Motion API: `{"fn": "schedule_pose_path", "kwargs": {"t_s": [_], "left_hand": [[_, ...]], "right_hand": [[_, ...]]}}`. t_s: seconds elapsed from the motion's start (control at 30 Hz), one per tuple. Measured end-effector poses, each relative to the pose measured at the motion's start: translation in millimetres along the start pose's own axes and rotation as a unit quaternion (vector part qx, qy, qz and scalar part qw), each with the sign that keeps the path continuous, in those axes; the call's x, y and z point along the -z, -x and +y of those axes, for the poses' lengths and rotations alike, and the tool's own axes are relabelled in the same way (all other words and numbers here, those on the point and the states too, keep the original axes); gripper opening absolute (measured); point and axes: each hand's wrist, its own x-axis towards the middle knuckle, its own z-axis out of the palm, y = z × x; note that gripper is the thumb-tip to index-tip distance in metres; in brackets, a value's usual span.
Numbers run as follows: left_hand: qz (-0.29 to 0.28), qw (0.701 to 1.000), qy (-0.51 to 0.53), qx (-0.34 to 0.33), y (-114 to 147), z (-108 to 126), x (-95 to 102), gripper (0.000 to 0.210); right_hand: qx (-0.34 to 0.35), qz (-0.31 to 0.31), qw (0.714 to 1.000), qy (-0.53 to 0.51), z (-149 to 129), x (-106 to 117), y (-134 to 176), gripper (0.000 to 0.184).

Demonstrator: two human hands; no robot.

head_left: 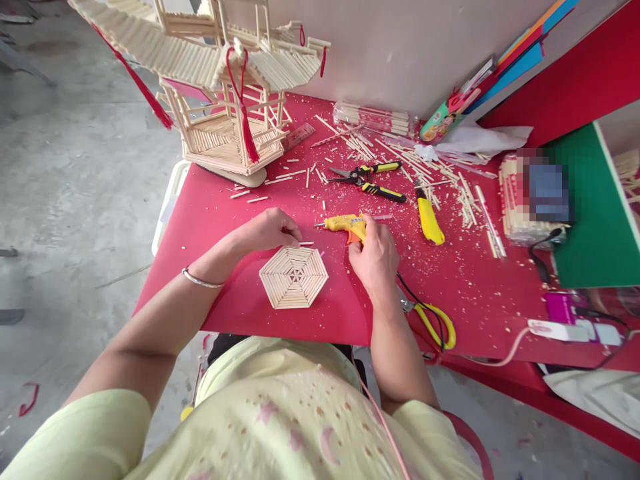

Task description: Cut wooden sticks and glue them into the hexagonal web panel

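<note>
My right hand [376, 257] is wrapped around the handle of a yellow hot glue gun [344, 223]. The gun's metal nozzle points left, and a clear glue stick pokes out at its back. Closed in a pinch, my left hand [270, 232] has a short wooden stick [306, 243] at its fingertips. Just below that stick lies a flat hexagonal panel [294, 279] of concentric wooden sticks, with a small spoked opening at its centre. The tips of my left fingers are partly hidden.
A stick-built pavilion [225, 127] with red tassels stands at the back left. Behind the glue gun lie black-and-yellow pruning shears [370, 180], a yellow utility knife [429, 217] and scattered sticks [415, 160]. Yellow-handled scissors [435, 323] and cords lie by my right forearm.
</note>
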Motion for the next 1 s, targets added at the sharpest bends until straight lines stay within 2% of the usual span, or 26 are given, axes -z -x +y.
{"fn": "schedule_pose_path", "kwargs": {"t_s": [0.23,0.47,0.57,0.63,0.73,0.83,1.0], "left_hand": [[-0.017,0.996,-0.074,-0.052,3.1,7.9,-1.8,0.015],[-0.035,0.994,-0.107,0.015,11.7,14.9,3.5,0.014],[-0.030,0.993,-0.107,0.038,14.9,15.9,5.5,0.015],[-0.027,0.994,-0.100,0.042,16.1,16.6,5.7,0.014],[-0.016,0.996,-0.082,0.044,16.5,17.6,5.3,0.012],[-0.010,0.997,-0.063,0.045,15.6,17.2,5.4,0.010],[-0.007,0.998,-0.041,0.040,12.4,11.5,5.6,0.010]], "right_hand": [[0.004,-0.002,1.000,0.011,0.7,-1.0,1.1,0.061],[0.047,0.035,0.998,0.019,0.6,3.3,4.3,0.064],[0.068,0.069,0.995,-0.036,-5.2,7.8,8.5,0.058],[0.089,0.038,0.991,-0.096,-10.9,8.5,12.2,0.044],[0.117,-0.058,0.983,-0.131,-19.2,5.2,17.9,0.019],[0.134,-0.108,0.979,-0.113,-25.1,0.6,21.8,0.018],[0.132,-0.125,0.977,-0.113,-29.7,-3.2,23.2,0.020]]}}
